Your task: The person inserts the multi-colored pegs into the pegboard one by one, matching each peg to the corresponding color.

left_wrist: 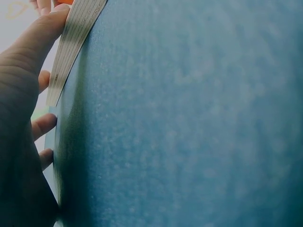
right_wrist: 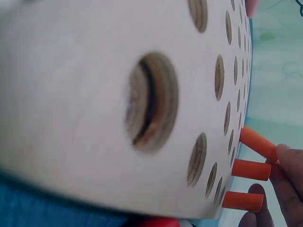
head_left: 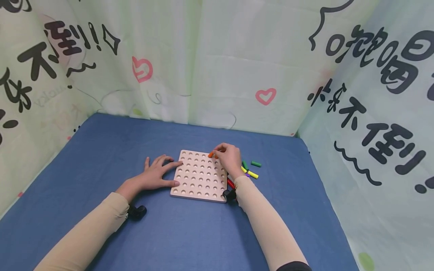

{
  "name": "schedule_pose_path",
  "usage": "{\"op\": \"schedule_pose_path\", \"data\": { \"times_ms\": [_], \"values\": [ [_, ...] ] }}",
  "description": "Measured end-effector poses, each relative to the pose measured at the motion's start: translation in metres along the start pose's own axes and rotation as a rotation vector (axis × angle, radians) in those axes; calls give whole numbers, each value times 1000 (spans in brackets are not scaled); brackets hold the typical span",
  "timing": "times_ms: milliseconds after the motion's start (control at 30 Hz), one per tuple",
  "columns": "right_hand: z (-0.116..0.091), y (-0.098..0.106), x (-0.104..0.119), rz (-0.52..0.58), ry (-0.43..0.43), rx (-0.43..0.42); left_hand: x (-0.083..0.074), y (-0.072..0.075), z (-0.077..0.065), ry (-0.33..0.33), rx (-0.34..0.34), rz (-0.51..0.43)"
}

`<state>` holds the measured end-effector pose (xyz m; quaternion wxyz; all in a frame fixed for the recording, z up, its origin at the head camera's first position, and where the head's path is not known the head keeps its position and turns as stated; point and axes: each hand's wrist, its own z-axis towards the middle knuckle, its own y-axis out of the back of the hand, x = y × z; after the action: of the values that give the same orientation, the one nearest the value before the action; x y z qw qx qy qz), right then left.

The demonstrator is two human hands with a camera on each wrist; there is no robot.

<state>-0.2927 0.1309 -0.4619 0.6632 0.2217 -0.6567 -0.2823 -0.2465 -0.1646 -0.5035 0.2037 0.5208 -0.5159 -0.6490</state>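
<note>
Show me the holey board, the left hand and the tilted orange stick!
Holey board (head_left: 197,176): head view, bare top between holes.
Left hand (head_left: 155,176): head view, back of hand.
Tilted orange stick (right_wrist: 258,144): right wrist view, middle of its side.

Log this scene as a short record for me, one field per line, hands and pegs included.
Surface: blue cloth
Board: wooden pegboard
Left hand: touching the pegboard's left edge
Right hand: pinching a tilted orange peg
Standing upright: two other orange pegs, on the pegboard
Loose, right of pegboard: green pegs, yellow pegs, red and purple ones partly hidden
</note>
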Motion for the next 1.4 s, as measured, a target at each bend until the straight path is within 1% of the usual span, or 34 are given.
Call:
{"op": "schedule_pose_path", "data": {
  "times_ms": [233,367,567,767,933,1400],
  "values": [
    [0,1,-3,2,61,44,1,-1,0,-10,-8,-2],
    [-1,4,-2,24,72,80,1,-1,0,-11,-7,1],
    [-1,5,-2,-30,120,167,1,0,-1,-9,-10,-9],
    [-2,2,-7,-68,121,156,1,-1,-2,-11,-9,-9],
    [-3,1,-9,-88,135,166,0,-1,-2,-10,-4,-7],
    [-4,11,-11,-141,172,207,-3,1,-2,-3,-10,-12]
  ]
}}
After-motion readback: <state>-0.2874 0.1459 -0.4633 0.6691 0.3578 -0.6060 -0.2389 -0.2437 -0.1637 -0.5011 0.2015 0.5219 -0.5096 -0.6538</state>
